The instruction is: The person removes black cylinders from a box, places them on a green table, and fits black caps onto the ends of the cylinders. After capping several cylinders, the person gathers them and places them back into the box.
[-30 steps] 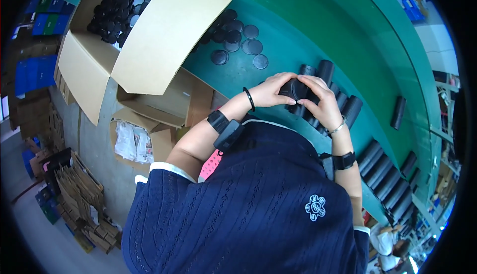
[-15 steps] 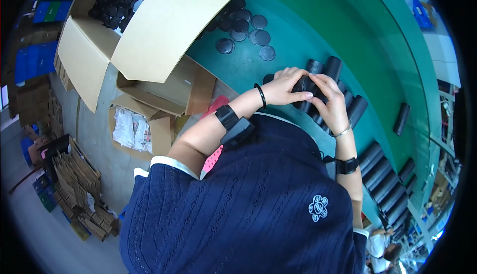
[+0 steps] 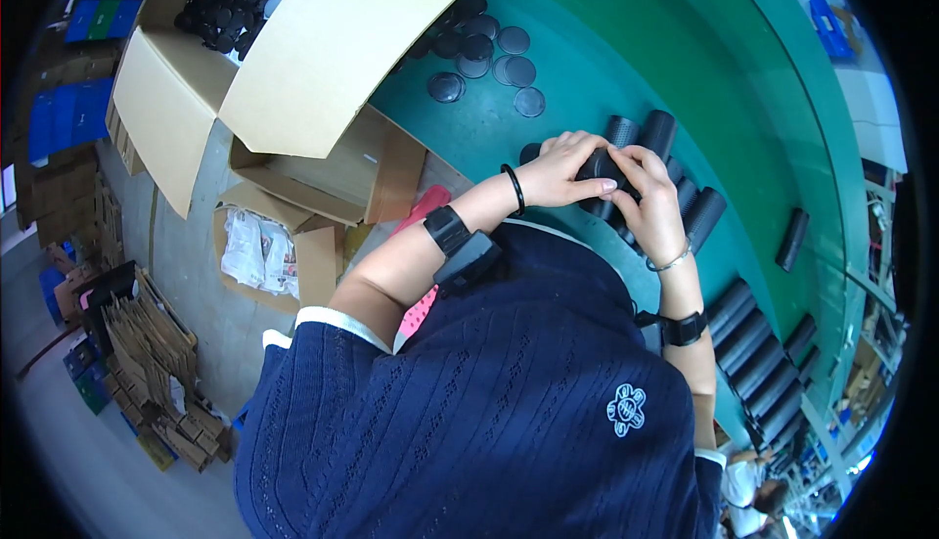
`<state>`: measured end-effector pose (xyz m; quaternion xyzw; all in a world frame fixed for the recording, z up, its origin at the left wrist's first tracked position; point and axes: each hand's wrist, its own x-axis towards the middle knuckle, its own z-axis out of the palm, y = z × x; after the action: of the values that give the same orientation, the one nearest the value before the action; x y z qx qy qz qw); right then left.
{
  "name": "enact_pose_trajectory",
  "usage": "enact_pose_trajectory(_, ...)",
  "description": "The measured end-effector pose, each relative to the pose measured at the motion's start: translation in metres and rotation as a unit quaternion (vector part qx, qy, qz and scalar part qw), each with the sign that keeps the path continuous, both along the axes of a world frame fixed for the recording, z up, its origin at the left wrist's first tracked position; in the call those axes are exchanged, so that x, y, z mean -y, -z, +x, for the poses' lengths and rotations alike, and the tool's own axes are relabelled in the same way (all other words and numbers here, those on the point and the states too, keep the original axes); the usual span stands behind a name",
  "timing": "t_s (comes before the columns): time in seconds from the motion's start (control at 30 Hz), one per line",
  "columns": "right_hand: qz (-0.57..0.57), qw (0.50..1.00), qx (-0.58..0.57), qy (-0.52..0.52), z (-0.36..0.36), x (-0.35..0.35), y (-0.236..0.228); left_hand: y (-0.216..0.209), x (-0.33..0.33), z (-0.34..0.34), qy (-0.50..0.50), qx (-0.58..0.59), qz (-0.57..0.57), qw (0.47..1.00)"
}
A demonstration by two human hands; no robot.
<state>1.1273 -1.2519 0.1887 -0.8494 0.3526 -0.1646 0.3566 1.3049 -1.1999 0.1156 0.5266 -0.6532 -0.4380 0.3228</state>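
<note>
Both hands are closed around the top of a black cylinder [image 3: 608,169] in front of my body. My left hand [image 3: 570,169] grips its left side, the thumb reaching across the near side. From the right, my right hand [image 3: 653,195] holds it with bent fingers, their tips close to the left hand's. Fingers cover much of the cylinder, so whether a disc sits on its end is hidden. Just beyond and to the right stand or lie several more textured black cylinders [image 3: 658,131]. Flat round black discs [image 3: 474,48] lie loose on the green table farther off to the left.
A big open carton [image 3: 333,40] full of black discs is at the upper left. Below it are another open carton [image 3: 303,172] and a box with white plastic bags [image 3: 256,253]. A row of black cylinders [image 3: 758,343] lies at right; one cylinder [image 3: 792,240] rests near the green table's raised edge [image 3: 782,79].
</note>
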Motion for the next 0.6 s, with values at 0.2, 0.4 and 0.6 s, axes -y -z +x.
enact_pose_trajectory(0.2,-0.015,0.999,-0.029,-0.033,0.005,0.003,-0.007,0.000,-0.003,0.002,0.003,-0.011,-0.011,1.000)
enact_pose_trajectory(0.4,0.325,0.921,0.211,0.052,-0.002,0.004,0.027,0.003,-0.009,0.010,0.005,-0.069,0.035,0.997)
enact_pose_trajectory(0.6,0.413,0.890,0.181,0.065,0.008,0.004,0.037,-0.008,-0.014,0.011,-0.023,-0.005,-0.036,0.999)
